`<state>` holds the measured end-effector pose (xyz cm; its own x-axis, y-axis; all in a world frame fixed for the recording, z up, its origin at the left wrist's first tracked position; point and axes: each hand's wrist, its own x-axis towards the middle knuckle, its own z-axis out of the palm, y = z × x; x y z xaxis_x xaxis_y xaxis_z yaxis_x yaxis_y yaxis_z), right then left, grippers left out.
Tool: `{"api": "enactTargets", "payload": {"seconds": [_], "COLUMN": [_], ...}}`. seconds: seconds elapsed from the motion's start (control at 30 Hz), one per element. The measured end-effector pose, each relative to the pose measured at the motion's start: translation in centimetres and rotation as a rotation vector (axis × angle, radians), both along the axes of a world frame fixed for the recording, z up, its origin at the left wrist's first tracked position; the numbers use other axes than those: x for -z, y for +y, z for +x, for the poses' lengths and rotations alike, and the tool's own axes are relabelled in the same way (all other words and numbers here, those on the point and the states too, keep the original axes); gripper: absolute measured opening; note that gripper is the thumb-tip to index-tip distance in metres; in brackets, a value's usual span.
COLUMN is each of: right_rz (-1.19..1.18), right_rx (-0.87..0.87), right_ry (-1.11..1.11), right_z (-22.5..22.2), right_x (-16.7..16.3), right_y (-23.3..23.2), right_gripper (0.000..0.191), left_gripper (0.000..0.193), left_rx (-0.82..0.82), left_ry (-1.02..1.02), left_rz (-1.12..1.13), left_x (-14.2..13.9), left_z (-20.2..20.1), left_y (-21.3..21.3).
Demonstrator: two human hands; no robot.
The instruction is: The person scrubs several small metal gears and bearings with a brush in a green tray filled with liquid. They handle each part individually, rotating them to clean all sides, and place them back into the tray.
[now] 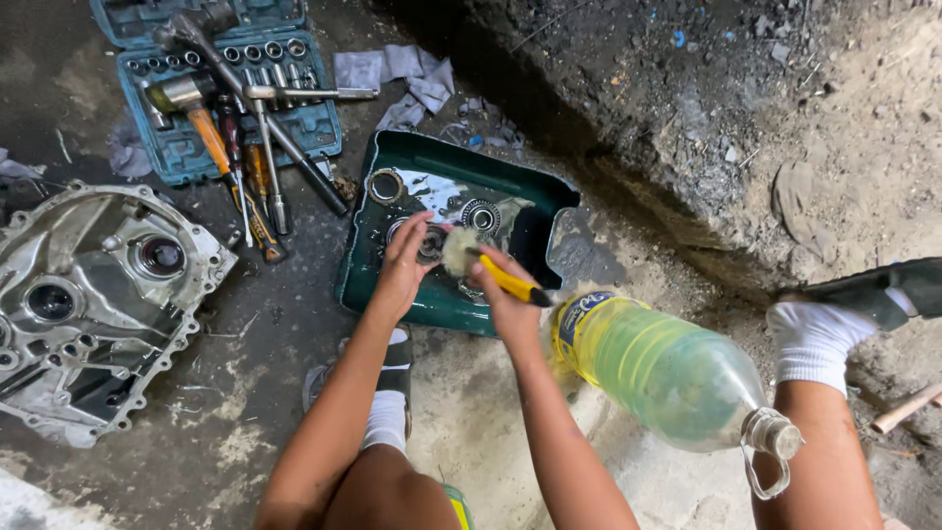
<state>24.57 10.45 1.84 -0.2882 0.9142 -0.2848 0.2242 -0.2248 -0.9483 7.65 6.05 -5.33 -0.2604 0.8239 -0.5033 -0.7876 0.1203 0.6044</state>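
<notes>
left hand point(402, 263): reached into the green tray point(549, 201), fingers curled around a round metal part point(428, 242), probably a bearing, pinning it in the shallow liquid; gripping, not flat

right hand point(508, 299): closed around the yellow handle of a brush point(491, 273); the pale bristle head sat right against the part the other hand was holding

the part: in the middle of the tray, half hidden under the fingers, so hard to tell how clean it was

also in the tray: a ring point(385, 185) at the far left corner and another bearing point(481, 215) just beyond the brush, both apart from the hands

bottle point(659, 371): big clear plastic one lying on its side just right of the tray, part full of yellowish liquid, cap end pointing away from the tray

socket set point(177, 147): open blue case with a hammer and wrenches piled on it, up left, well apart from the tray

housing point(88, 294): cast aluminium cover lying flat on the floor at far left

how to do it well, imo: keep the part low in the liquid so the bristles stay wet; turn it bit by bit with the holding hand so the brush hits every groove; short strokes so it doesn't splash out of the tray
</notes>
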Motion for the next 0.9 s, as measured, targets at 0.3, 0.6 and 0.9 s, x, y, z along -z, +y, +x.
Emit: {"api": "enactTargets", "payload": {"seconds": [0.3,0.6,0.9], "right_rz": [0.502,0.295,0.367], "right_rx": [-0.140,-0.073,-0.054], "right_ry": [-0.295,-0.270,-0.219], "right_z": [-2.9,-2.0,-2.5], "right_x": [-2.8,-1.2,-2.3], "right_y": [-0.8,-1.1,-0.7], "right_gripper": [0.024,0.024,0.024], "left_gripper": [0.036,0.034,0.034], "left_rx": [0.049,0.085,0.090], "left_ry": [0.561,0.643,0.680], "left_rz": [-0.004,0.062,0.061], "left_x": [-0.4,-0.9,-1.3], "left_z": [1.4,1.8,1.3], "left_y": [-0.4,-0.4,-0.1]}}
